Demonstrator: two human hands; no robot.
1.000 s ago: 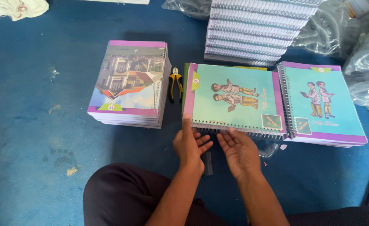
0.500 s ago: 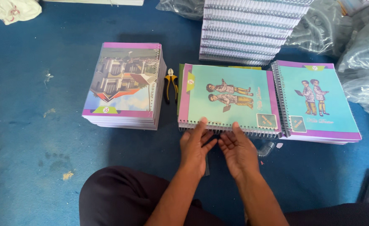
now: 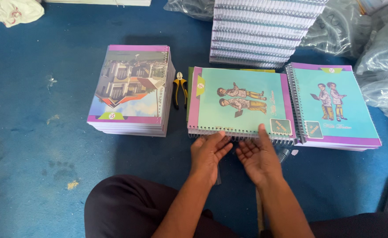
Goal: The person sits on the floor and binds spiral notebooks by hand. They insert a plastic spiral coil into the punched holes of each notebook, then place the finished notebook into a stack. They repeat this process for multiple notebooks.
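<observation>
change since earlier: a moment ago both hands sat fingers-down on the near edge of the middle notebook. now they've pulled back a bit and turned palm-up, fingers spread.
left hand [image 3: 208,152]: open and loose, palm partly up, gripping nothing. fingertips just reach the wire spiral at the near edge of the teal spiral-bound notebook with the purple strip and two cartoon kids on the cover [image 3: 240,103].
right hand [image 3: 258,155]: open too, palm up, holding nothing. thumb is stuck up and lies against the near edge of the same notebook, right by the little dark green square on the cover.
notebook spot: flat on the blue floor [image 3: 35,132], straight in front of the person, spiral edge facing them, on top of a thin pile with a green cover peeking out behind.
left of it: yellow-and-black-handled pliers [image 3: 180,90] lying on the floor, squeezed between the notebook and a thick stack of purple-edged notebooks with a house picture on top [image 3: 130,90].
right of it: another teal notebook with two standing figures on the cover [image 3: 332,105], on its own low stack, its spiral side right up against the middle one.
behind: a tall pile of white spiral-bound pads [image 3: 264,31], clear plastic bags [image 3: 381,66] off to the right.
in the way: nothing much between hands and notebook, just a small dark thing on the floor half hidden under the hands, can't tell what.
near edge: the person's dark trouser knee [image 3: 128,207].
</observation>
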